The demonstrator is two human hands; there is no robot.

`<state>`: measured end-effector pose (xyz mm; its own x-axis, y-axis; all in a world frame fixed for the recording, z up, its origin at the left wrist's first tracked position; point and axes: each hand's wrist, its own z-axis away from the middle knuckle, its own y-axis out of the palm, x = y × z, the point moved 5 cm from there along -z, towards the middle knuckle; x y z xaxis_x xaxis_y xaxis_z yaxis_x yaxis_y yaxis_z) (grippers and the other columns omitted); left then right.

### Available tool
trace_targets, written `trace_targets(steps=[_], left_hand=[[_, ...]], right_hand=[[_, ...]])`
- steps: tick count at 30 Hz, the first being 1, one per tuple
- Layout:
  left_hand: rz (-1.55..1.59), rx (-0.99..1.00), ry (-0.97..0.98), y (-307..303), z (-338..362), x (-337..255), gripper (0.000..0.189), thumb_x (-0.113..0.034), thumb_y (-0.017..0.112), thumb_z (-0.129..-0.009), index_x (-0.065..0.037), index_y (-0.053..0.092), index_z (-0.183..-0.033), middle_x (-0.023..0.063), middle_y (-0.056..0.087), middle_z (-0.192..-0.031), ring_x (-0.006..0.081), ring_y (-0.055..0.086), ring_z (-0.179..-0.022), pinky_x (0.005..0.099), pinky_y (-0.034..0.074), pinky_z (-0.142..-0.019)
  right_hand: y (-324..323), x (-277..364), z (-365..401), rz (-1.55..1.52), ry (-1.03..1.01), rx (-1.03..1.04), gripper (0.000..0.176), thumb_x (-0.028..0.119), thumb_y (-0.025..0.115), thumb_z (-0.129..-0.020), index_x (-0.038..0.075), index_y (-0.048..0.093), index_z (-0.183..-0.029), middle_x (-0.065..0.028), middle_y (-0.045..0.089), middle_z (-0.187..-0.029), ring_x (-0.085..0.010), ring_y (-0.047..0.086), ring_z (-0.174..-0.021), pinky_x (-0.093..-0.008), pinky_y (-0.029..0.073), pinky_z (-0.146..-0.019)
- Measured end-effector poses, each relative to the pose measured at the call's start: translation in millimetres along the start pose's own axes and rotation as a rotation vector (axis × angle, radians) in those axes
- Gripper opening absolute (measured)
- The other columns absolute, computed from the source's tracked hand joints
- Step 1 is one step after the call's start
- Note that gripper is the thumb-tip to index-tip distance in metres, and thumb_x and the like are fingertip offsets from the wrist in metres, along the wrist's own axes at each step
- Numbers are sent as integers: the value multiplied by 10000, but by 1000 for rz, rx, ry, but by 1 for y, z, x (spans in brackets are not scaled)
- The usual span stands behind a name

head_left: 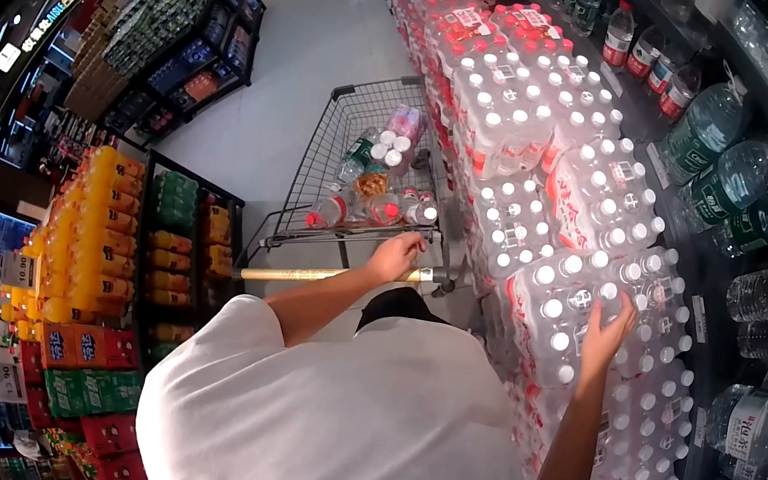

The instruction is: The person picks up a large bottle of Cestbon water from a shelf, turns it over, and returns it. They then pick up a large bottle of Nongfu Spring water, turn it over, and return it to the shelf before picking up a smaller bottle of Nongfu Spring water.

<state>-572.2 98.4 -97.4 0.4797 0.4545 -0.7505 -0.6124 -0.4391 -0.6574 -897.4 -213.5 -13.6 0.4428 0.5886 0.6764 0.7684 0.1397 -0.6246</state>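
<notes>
My left hand (396,257) is closed around the yellow handle bar (298,275) of a wire shopping cart (346,133) straight ahead of me. Several bottled drinks (378,184) lie in the cart's basket. My right hand (606,334) reaches to the right. Its fingers lie spread on the caps of a shrink-wrapped pack of water bottles (559,308) with white caps, on top of a tall stack. It does not lift the pack.
Stacked water packs (515,110) line the aisle's right side, with shelves of larger bottles (718,162) behind them. On the left stand racks of orange drinks (100,225) and coloured cartons (82,373). The pale floor (306,37) runs ahead past the cart.
</notes>
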Motion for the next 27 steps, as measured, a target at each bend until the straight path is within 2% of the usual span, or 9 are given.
trace_targets(steps=[6,9,13,14,16,18,21,23,27], left_hand=[[77,24,-5,-3,1,9,164,4,457,-842,-36,578,-944,150,587,-937,317,580,-904,364,458,-825],[208,0,-19,-2,-1,20,161,-1,449,-857,-40,578,-945,145,583,-931,301,573,-886,354,456,-826],[376,37,-114,-3,0,32,181,-8,430,-866,-41,565,-983,102,579,-893,244,561,-874,347,452,-822],[426,-11,-76,-7,1,35,106,-46,496,-917,-42,562,-999,49,573,-866,156,545,-818,307,460,-754],[673,-26,-89,-29,11,34,87,-86,575,-928,-42,566,-1002,17,563,-840,104,523,-770,270,450,-702],[725,-72,-50,-76,22,17,206,-128,718,-894,-41,575,-1012,-34,545,-788,30,485,-708,213,424,-636],[696,-198,-84,-134,24,60,242,-60,769,-829,-17,645,-1033,-41,571,-754,39,508,-688,218,444,-632],[681,-276,-178,-168,19,107,268,-39,767,-821,10,664,-1064,-20,616,-766,43,525,-676,211,451,-627],[629,-313,-299,-187,-13,244,273,16,701,-849,38,645,-1115,52,688,-813,98,638,-741,256,530,-661]], right_hand=[[4,39,-5,22,-25,-69,426,94,671,-854,-10,515,-1236,-185,530,-1254,-363,469,-1203,-465,339,-1045],[41,98,-5,-177,-86,-6,418,75,664,-849,-13,517,-1230,-180,533,-1256,-360,466,-1210,-459,348,-1042],[131,194,27,-261,-157,422,424,85,682,-830,10,528,-1217,-180,511,-1266,-370,469,-1195,-451,371,-1023],[153,210,40,-225,-266,530,432,123,699,-825,15,536,-1210,-185,504,-1273,-378,462,-1198,-459,371,-1026],[197,225,65,-129,-453,702,459,214,724,-818,24,548,-1198,-196,494,-1282,-395,443,-1210,-483,360,-1039],[239,208,90,4,-559,806,534,354,731,-810,39,573,-1211,-215,490,-1315,-419,392,-1270,-538,312,-1076],[252,214,103,211,-537,904,523,419,756,-773,48,673,-1131,-209,485,-1376,-436,339,-1340,-572,258,-1104],[253,211,105,172,-527,894,505,428,761,-764,56,687,-1098,-186,497,-1371,-438,346,-1337,-568,259,-1103],[256,208,106,132,-512,834,492,438,767,-750,78,694,-1078,-151,526,-1353,-438,360,-1332,-565,266,-1100]])
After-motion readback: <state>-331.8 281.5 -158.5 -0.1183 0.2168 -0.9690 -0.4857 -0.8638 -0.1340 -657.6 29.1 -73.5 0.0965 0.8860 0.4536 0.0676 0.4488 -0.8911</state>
